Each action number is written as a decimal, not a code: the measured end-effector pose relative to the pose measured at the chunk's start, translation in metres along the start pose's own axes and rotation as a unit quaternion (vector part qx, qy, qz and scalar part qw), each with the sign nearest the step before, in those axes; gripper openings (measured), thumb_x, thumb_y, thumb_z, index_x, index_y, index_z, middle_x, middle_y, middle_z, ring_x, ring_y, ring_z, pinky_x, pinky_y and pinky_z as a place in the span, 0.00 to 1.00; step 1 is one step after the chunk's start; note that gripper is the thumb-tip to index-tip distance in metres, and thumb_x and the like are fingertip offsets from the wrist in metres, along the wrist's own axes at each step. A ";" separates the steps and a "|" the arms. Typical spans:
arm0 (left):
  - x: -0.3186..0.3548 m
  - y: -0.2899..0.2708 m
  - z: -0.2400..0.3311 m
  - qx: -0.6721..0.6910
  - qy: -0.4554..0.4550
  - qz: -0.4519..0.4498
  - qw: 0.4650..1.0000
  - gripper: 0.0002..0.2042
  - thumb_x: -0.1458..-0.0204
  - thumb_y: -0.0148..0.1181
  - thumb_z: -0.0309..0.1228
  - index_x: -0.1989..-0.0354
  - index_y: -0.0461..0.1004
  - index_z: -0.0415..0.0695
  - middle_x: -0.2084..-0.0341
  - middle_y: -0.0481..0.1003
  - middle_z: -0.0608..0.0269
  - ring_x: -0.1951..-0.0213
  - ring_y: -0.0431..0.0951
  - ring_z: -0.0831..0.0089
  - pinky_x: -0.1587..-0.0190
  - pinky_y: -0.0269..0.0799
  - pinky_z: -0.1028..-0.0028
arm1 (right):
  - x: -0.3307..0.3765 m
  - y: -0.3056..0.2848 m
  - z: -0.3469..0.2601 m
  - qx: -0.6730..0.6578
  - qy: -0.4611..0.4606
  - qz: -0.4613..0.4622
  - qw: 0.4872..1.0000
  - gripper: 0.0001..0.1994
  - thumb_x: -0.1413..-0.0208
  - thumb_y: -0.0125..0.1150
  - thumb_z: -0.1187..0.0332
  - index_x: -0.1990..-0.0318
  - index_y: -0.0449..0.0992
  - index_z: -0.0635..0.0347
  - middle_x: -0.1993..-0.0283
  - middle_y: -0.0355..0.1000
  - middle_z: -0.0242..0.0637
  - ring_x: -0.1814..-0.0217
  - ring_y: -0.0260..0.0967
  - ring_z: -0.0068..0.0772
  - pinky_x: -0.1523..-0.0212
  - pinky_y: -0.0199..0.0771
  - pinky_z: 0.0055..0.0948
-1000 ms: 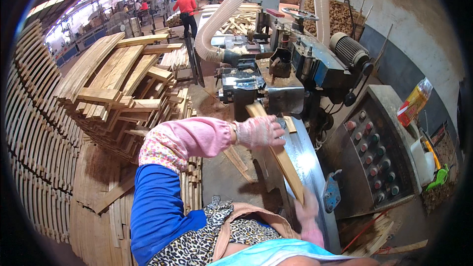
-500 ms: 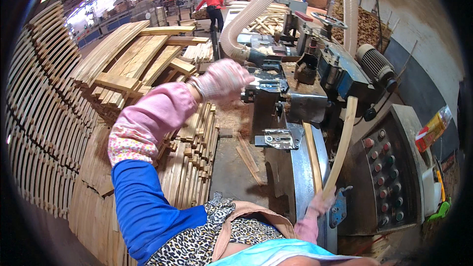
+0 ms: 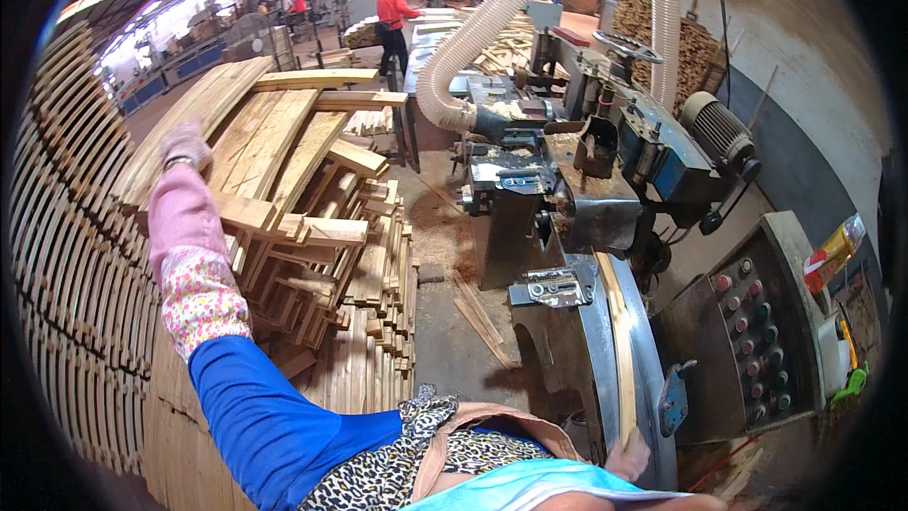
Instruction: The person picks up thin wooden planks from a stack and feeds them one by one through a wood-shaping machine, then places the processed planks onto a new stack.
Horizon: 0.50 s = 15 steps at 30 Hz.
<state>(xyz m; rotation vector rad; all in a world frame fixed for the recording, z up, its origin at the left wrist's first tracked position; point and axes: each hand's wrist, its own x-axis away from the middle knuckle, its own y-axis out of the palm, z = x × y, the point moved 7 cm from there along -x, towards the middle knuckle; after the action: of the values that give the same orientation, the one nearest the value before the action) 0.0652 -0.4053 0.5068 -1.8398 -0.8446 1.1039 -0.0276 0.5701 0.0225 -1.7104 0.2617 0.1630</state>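
Note:
My left hand (image 3: 184, 145), in a pale knitted glove, is at the edge of a curved board (image 3: 216, 106) on top of the stack at the left. Its fingers are blurred, so whether it grips the board is unclear. Low on the right, my right hand (image 3: 628, 457) closes on the near end of a slim, slightly curved wooden strip (image 3: 619, 341). That strip lies lengthwise on the machine's smooth metal bed (image 3: 648, 364), its far end pointing at the cutting machine (image 3: 596, 185).
Stacked curved slats (image 3: 71, 255) line the far left. A control panel (image 3: 752, 341) with several buttons stands right, below a motor (image 3: 719, 128). A ribbed hose (image 3: 482, 38) drops to the machine. Loose sticks (image 3: 480, 322) lie on the floor. A person in red (image 3: 392, 14) stands farther back.
My left hand has swung left from near the machine to the board stack. My right hand has moved nearer my body, and the raised strip it held is now down on the metal bed.

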 end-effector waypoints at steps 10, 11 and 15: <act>0.019 -0.021 0.021 0.029 0.075 0.074 0.994 0.20 0.45 0.56 0.23 0.43 0.74 0.46 0.46 0.79 0.44 0.42 0.78 0.45 0.43 0.76 0.51 | -0.078 -0.005 -0.037 -0.028 -0.023 0.039 0.999 0.23 0.49 0.70 0.59 0.47 0.74 0.56 0.51 0.75 0.50 0.49 0.72 0.58 0.51 0.73 0.53; 0.041 -0.043 0.046 0.036 0.125 0.098 0.987 0.21 0.46 0.56 0.22 0.41 0.72 0.46 0.46 0.78 0.45 0.42 0.78 0.45 0.43 0.76 0.51 | -0.100 0.007 -0.042 -0.010 -0.015 0.047 0.999 0.22 0.49 0.71 0.58 0.50 0.74 0.56 0.55 0.75 0.49 0.51 0.72 0.58 0.52 0.73 0.53; 0.095 -0.088 0.099 0.036 0.264 0.170 0.949 0.26 0.44 0.51 0.21 0.34 0.68 0.49 0.43 0.77 0.49 0.44 0.80 0.51 0.44 0.77 0.56 | -0.196 0.028 -0.124 -0.052 0.044 -0.095 0.993 0.20 0.46 0.69 0.53 0.50 0.74 0.52 0.59 0.78 0.44 0.50 0.73 0.56 0.51 0.74 0.50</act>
<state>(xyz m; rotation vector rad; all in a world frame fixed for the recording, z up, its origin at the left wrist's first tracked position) 0.0007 -0.2562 0.5215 -2.1244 -0.1774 0.7582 -0.2290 0.4597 0.0654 -1.8377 0.1558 -0.0393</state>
